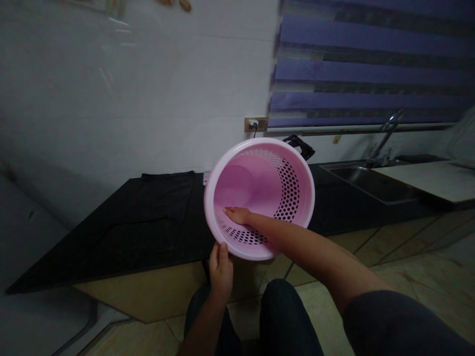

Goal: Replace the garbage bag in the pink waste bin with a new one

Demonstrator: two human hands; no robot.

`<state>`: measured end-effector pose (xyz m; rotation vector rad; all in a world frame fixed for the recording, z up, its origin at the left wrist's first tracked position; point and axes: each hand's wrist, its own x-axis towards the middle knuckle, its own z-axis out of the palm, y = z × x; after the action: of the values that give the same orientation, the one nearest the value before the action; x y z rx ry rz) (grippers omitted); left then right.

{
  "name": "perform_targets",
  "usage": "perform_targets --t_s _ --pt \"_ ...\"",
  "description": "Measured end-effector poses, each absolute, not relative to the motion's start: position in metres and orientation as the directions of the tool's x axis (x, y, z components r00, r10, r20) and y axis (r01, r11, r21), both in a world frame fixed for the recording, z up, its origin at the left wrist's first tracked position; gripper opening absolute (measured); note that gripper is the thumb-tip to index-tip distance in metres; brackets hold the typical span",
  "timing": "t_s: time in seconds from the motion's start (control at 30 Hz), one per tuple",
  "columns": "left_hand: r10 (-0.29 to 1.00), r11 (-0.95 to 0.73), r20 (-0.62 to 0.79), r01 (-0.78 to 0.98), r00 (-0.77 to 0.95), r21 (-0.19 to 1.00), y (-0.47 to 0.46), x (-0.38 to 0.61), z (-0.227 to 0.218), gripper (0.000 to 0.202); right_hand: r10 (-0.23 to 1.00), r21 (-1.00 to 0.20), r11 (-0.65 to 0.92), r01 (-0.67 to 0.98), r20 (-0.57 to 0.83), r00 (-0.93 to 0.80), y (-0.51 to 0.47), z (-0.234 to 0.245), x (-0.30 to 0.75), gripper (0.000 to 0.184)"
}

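A pink plastic laundry basket (256, 183) with rows of round holes is tilted at the front edge of the black counter, its mouth facing me. My left hand (220, 267) grips the lower left of its rim, thumb on the near side. Inside the basket, my right hand (239, 216) reaches in over the lower right rim. Its fingers are stretched out to the left along the inner wall, and its palm side is hidden. Nothing shows in that hand. I see no contents in the basket.
The black counter (148, 217) runs left to right, with a sink (374, 183), a faucet (384, 136) and a pale board (438, 178) at right. Behind the basket are a black object (302, 147) and a wall outlet (256, 124) with a plugged-in cord.
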<state>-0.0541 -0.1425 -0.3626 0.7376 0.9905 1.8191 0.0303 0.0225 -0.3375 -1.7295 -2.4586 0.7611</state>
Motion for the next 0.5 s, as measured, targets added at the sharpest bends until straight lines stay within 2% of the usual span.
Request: perform_targets --t_s 0.13,0.27,0.5 --pt "0.948 -0.243 0.091 -0.507 -0.306 0.827 -0.1443 -0.0544 -0.3599 0.055 0.900 -0.451 0.237 0.861 -0.231 -0.369 0.0263 -0.3391 0.0266 0.061" --pt "0.951 -0.251 0.110 -0.512 -0.290 0.821 -0.1463 -0.0552 -0.3596 0.059 0.901 -0.456 0.241 0.857 -0.222 -0.371 0.0291 -0.3419 0.0244 0.061" --pt "0.948 -0.250 0.103 -0.505 -0.301 0.826 -0.1452 -0.0577 -0.3643 0.048 0.903 -0.465 0.244 0.851 -0.212 -0.374 0.0254 -0.3392 0.0243 0.062"
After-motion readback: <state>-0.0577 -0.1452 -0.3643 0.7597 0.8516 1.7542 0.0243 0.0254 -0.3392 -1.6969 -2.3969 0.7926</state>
